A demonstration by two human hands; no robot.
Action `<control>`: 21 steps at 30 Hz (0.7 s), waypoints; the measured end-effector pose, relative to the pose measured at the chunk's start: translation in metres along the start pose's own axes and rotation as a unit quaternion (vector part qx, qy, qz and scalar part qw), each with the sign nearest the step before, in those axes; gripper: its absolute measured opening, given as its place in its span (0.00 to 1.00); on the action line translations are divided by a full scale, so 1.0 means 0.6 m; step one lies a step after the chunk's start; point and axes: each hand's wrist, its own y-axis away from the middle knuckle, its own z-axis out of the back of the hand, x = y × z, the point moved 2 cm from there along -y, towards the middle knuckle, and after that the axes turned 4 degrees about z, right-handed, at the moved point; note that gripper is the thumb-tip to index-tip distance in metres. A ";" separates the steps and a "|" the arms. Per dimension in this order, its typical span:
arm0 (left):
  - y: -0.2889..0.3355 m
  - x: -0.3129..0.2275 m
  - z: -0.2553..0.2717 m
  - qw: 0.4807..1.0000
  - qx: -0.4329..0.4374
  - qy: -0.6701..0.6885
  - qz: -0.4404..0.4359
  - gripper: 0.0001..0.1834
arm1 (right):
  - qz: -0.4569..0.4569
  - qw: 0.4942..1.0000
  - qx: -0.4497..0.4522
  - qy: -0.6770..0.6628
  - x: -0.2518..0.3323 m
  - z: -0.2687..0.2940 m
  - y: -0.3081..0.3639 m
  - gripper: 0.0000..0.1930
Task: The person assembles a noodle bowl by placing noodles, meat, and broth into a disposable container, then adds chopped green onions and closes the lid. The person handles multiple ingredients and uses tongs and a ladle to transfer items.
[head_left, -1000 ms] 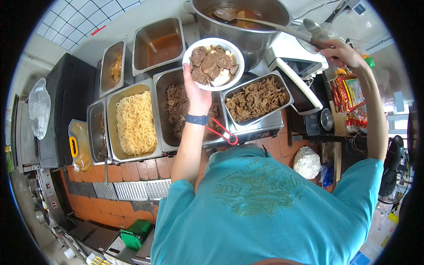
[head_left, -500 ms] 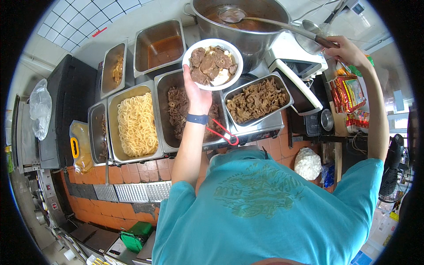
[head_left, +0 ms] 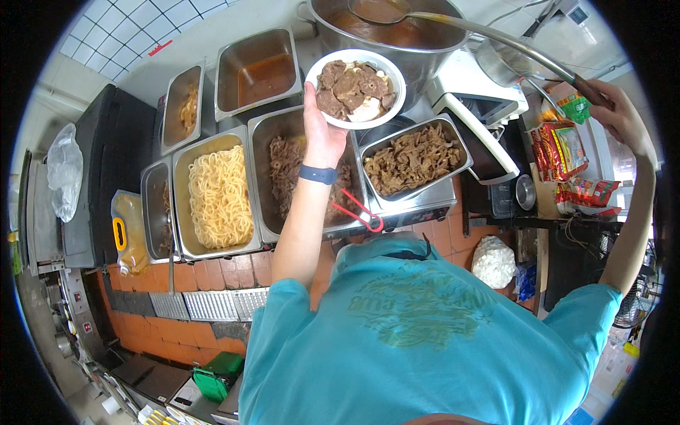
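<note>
My left hand (head_left: 326,138) holds a white bowl (head_left: 399,98) from below, its thumb up along the side. Sliced brown meat (head_left: 347,86) and a pale white piece fill the bowl. Far to the right, my right hand (head_left: 625,119) is closed around the handle end of a long metal ladle (head_left: 489,31). The ladle's head, with brown liquid in it, hangs over a large steel pot (head_left: 425,74) of reddish-brown broth; the frame's upper edge partly cuts it off. Below the bowl, a steel pan (head_left: 258,163) of meat is partly hidden by my forearm.
Noodles (head_left: 221,198) fill a pan on the left. Another tray of sliced meat (head_left: 411,159) stands right of the bowl, and red-handled tongs (head_left: 368,223) rest at the front. A pan of brown liquid (head_left: 265,78) sits behind. Red packets (head_left: 559,152) lie at right.
The bowl in my left hand has moved slightly right and away from me. My right hand has shifted right and toward me, and the ladle's head has risen from the broth.
</note>
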 end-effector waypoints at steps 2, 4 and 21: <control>0.005 -0.009 -0.005 1.000 -0.004 -0.018 0.005 0.35 | -0.004 1.000 -0.005 -0.005 -0.022 0.011 0.031 0.31; 0.010 -0.017 -0.010 0.999 0.007 -0.031 0.008 0.35 | -0.004 0.999 0.007 -0.032 -0.046 0.016 0.050 0.30; 0.022 -0.035 -0.024 0.999 0.029 -0.032 0.014 0.36 | 0.105 0.988 -0.097 0.056 -0.018 -0.082 0.207 0.27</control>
